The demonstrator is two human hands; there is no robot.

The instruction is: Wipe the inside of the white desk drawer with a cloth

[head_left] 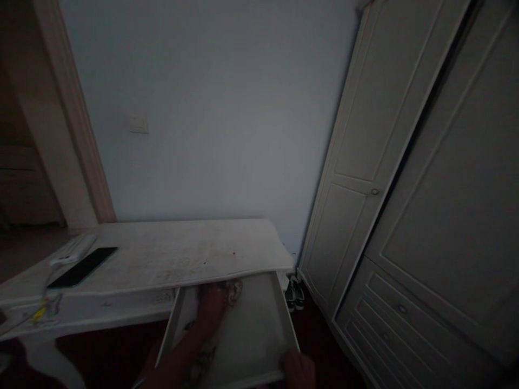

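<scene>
A white desk point(170, 254) stands against the wall with its right-hand drawer point(259, 329) pulled open. My left hand point(211, 309) reaches deep into the drawer, under the desk top. Its fingers are curled around a pale patterned thing point(235, 292) that is too dark to name. My right hand point(298, 368) sits on the drawer's front right corner and grips its edge. The picture is dim, and both hands are partly cut off or shadowed.
A black phone point(83, 266) and a white remote point(75, 249) lie on the desk's left end. A tall white wardrobe point(405, 189) fills the right side, with shoes point(295, 294) on the floor between it and the desk. A doorway point(24, 162) opens at the left.
</scene>
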